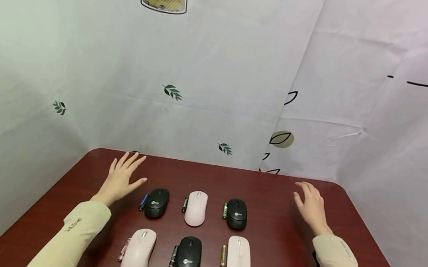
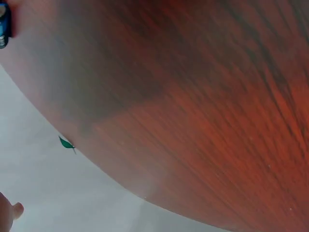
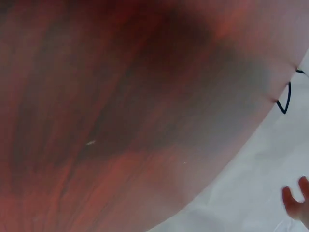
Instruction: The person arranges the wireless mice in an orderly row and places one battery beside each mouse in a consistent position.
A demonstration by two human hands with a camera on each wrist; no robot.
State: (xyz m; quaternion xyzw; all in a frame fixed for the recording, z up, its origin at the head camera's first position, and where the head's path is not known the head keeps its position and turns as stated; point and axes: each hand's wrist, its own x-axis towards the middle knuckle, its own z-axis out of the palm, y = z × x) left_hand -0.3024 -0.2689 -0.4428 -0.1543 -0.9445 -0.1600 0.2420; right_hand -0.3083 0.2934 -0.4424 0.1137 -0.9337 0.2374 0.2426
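My left hand [image 1: 118, 181] hovers over the table's left side with fingers spread, holding nothing. Nearest to it is a black mouse [image 1: 156, 203] with a blue battery [image 1: 143, 202] beside it. On the right, my right hand [image 1: 311, 208] is raised over the table, fingers loosely extended and holding nothing. The back row continues with a white mouse [image 1: 196, 208] and a black mouse [image 1: 237, 214] beside a green battery [image 1: 225, 211]. In front lie a white mouse [image 1: 138, 255], a black mouse [image 1: 188, 259] and a flat white mouse [image 1: 238, 261], each with a battery at its left.
The dark red wooden table [image 1: 271, 253] has rounded back corners. A white cloth [image 1: 224, 61] printed with leaves and jars hangs right behind it and along both sides. The front batteries are pink [image 1: 123, 249], black [image 1: 173, 257] and gold [image 1: 223, 256].
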